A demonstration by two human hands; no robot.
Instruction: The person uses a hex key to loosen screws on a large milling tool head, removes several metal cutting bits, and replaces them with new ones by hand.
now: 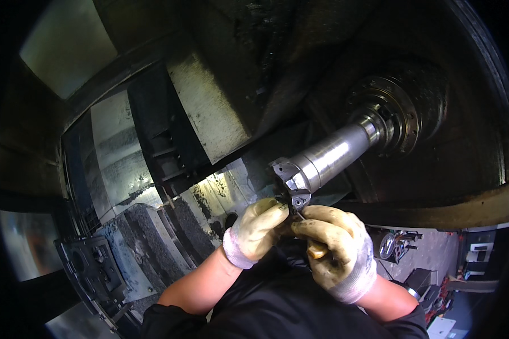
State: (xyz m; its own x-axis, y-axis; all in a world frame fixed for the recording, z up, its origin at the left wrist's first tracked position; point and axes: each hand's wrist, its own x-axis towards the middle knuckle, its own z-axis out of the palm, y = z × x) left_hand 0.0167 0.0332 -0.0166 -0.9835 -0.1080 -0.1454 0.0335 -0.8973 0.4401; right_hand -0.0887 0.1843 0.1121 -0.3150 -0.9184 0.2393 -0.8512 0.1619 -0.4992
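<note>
A metal milling cutter (294,176) with pockets round its rim sits on the end of a thick, shiny steel arbor (336,152). My left hand (260,229), in a cream-coated work glove, is closed with its fingertips pinched together at the cutter's lower edge; what lies between them is hidden. My right hand (336,243), gloved alike, is curled round a small screwdriver (317,249) with a yellow-orange handle. Its thin shank points up to the cutter's lowest pocket, beside a small screw or hole; the tip is hard to make out.
The arbor comes out of a round spindle flange (398,116) at the upper right. Scraped metal covers (119,152) and a chip-strewn ledge (147,243) lie to the left. A black bracket (96,263) stands at lower left. Beyond the machine's edge, tools and a cart (393,246) show at lower right.
</note>
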